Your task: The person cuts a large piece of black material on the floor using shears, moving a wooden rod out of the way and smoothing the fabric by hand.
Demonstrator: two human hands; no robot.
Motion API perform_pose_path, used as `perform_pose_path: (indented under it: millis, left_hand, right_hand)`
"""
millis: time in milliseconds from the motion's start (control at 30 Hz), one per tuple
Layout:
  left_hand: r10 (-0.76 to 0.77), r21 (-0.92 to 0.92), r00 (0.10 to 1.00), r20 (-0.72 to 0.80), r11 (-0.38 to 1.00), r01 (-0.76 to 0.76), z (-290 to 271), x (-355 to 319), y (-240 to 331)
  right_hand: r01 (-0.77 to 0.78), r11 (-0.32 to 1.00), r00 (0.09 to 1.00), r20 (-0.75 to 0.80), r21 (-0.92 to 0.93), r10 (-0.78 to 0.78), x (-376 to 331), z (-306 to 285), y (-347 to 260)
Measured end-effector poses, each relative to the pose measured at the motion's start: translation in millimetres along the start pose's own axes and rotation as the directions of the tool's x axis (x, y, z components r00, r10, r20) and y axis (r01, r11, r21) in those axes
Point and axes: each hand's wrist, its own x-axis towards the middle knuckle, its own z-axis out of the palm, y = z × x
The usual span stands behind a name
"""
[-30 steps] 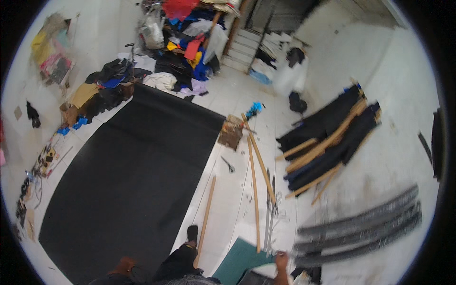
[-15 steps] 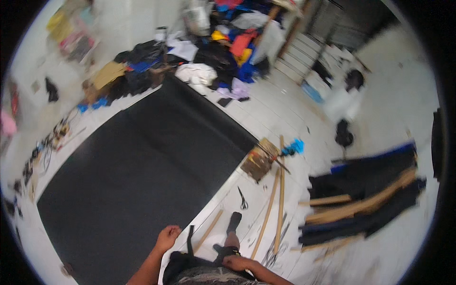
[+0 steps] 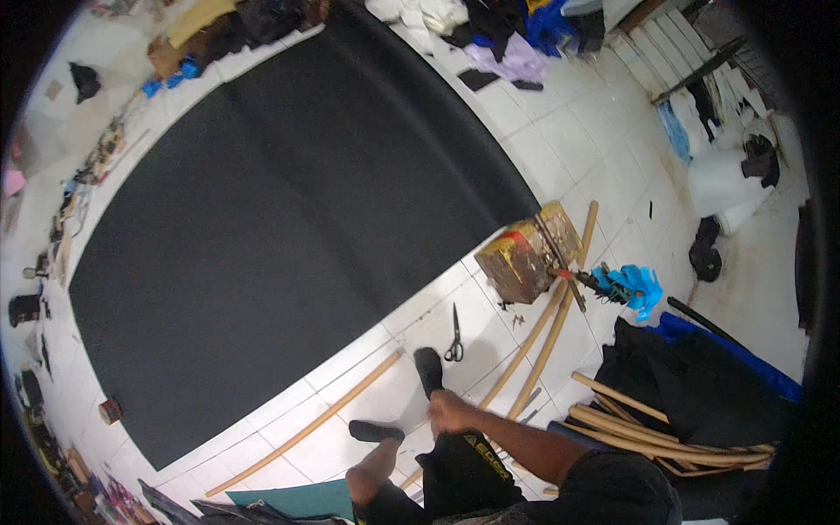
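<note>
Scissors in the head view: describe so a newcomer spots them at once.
Start at the big black sheet on the floor and find the brown block at its right-hand corner. Below and left of it, on white tiles beside the dark-socked foot, lie the scissors. Unlike the long tan poles nearby, they're short and black, with looped handles.

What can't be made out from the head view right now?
Left hand: outside the head view.
Right hand: too small and blurred in the head view to tell its grip.
Black sheet: far corner cut off by the head view's top edge.
Clutter along the left side: too small and blurred in the head view to name.
</note>
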Motion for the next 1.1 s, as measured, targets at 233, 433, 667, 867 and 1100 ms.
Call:
perform_pose_path:
  millis: [233, 433, 667, 867, 1100]
  left_hand:
    - [0.037, -0.156, 0.998, -0.051, 0.987, -0.045, 27.0, 194.2, -43.4]
    - [-0.048, -0.138, 0.572, -0.819, 0.984, -0.116, -110.4, 382.8, -94.1]
    - [0.16, 0.165, 0.113, -0.981, 0.986, 0.039, -186.6, 488.6, -110.7]
    - [0.122, 0.121, 0.093, -0.988, 0.993, -0.017, -198.6, 507.3, -140.0]
    - [0.101, 0.094, 0.114, -0.988, 0.993, -0.073, -198.7, 500.9, -132.9]
  right_hand:
    - [-0.247, 0.613, 0.679, -0.318, 0.75, 0.662, 203.6, -126.1, 192.0]
    - [-0.441, 0.559, 0.104, -0.579, 0.702, 0.809, 323.1, -181.4, 292.6]
    - [-0.116, 0.889, -0.138, -0.893, 0.444, 0.428, 373.4, -180.8, 314.7]
    - [0.386, 0.92, 0.024, -0.998, 0.063, 0.058, 418.6, -206.6, 185.8]
    - [0.375, 0.907, 0.027, -0.975, -0.194, -0.22, 430.0, -201.2, 61.1]
